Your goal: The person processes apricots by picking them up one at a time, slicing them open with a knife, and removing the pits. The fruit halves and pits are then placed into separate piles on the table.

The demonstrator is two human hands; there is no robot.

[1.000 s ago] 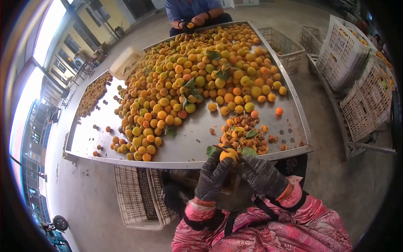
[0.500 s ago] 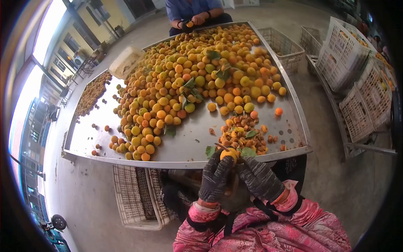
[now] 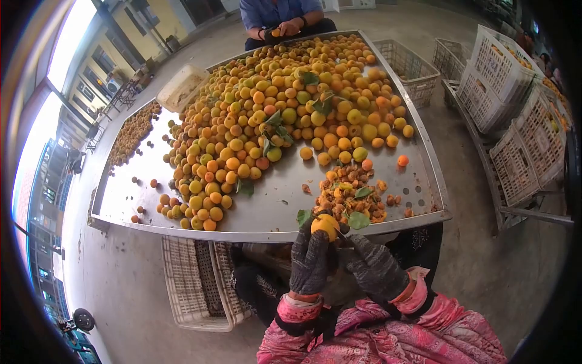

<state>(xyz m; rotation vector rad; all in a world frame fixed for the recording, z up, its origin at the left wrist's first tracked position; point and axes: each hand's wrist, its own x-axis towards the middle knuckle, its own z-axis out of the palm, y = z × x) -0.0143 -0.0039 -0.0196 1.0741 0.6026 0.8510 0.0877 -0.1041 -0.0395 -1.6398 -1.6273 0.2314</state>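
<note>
My left hand (image 3: 310, 261), in a dark grey knitted glove, is closed around a yellow-orange apricot (image 3: 325, 225) at the near edge of the metal table (image 3: 273, 213). Beside it my right hand (image 3: 373, 264), gloved alike, has its fingertips pinched near the fruit's lower right; whatever they hold is too small to make out. Just beyond my hands lies a heap of split apricot pieces (image 3: 345, 197) with green leaves. A large pile of whole apricots (image 3: 267, 109) covers the table's middle and far part.
Across the table sits a person in a blue shirt (image 3: 279, 12), holding a fruit. A whitish plastic tub (image 3: 182, 89) stands at the left edge, near small brown pits (image 3: 133, 133). Crates (image 3: 200, 282) are below the table; stacked crates (image 3: 494, 79) stand on a cart at right.
The apricot in my left hand has shifted slightly left and shows more of its surface. My right hand has moved a little down and away from it. The person opposite has moved their hands slightly.
</note>
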